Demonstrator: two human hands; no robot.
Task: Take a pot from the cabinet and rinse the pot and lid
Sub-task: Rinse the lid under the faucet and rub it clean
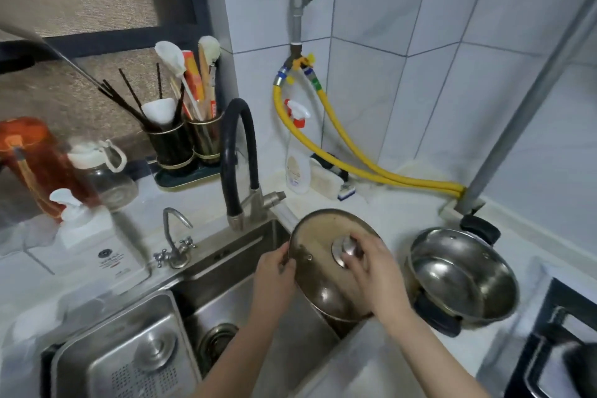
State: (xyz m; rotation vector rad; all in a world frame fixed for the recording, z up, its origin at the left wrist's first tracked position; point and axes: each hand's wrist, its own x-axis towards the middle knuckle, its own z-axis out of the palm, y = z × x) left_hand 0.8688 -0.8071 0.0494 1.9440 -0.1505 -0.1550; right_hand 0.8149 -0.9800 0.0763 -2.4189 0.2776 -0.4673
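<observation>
At the lower centre of the frame we hold the lid (329,265) tilted over the sink (226,255): right hand (374,271) curled on its knob, left hand (274,271) pinching its rim. The pot (462,275) stands on the counter at right. No water runs; rinsing seems unfinished.

White counter (381,213): pot (462,271) right of sink (245,287); spray bottle (297,152), utensil holders (187,145) behind.
</observation>
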